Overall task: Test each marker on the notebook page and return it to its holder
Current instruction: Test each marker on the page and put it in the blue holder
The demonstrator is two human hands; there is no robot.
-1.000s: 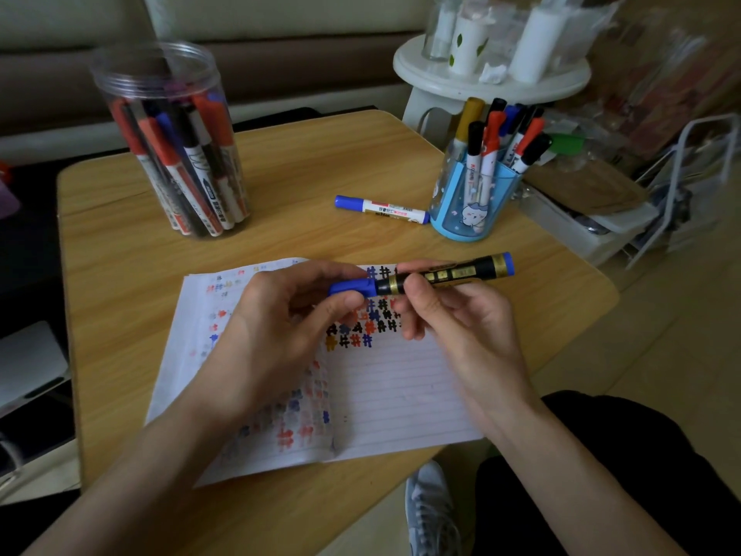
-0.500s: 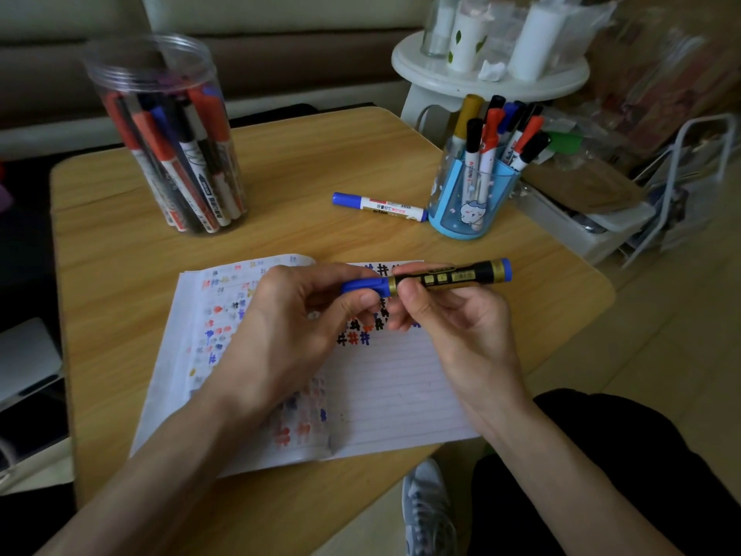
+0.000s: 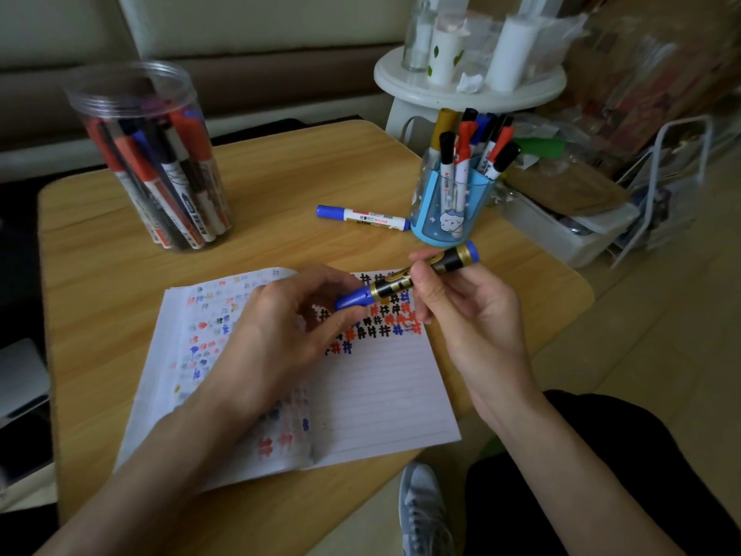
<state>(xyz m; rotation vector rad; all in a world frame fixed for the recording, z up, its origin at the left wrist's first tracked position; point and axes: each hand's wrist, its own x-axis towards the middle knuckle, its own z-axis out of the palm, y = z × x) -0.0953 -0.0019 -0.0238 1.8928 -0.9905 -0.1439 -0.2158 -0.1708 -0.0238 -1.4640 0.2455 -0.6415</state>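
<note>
- The marker (image 3: 391, 284), black and gold with blue ends, is held in the air above the top edge of the notebook (image 3: 381, 399). It lies slanted, with its rear end toward 2 o'clock and its cap (image 3: 353, 300) toward 8 o'clock.
- The left hand (image 3: 276, 339) pinches the blue cap between the thumb and the curled fingers. The right hand (image 3: 469, 315) has its fingers closed around the barrel. I think the two hands hold opposite ends so that one can pull or push against the other.
- The cap looks joined to the barrel. I cannot tell whether it is about to come off or is being pressed on.
- The notebook lies open and flat on the counter (image 3: 280, 174), directly under the hands, so the tip has only a short way to go down. Rows of coloured hash marks (image 3: 373, 331) fill the top of the right page, and the lines below them are free.
- The blue holder (image 3: 449, 222) stands at 1 o'clock from the notebook, near the right hand, probably for an easy return.
- A loose marker (image 3: 363, 216) lies just beside it, at 9 o'clock.
- A clear jar (image 3: 156, 162) full of markers stands at 11 o'clock.
</note>
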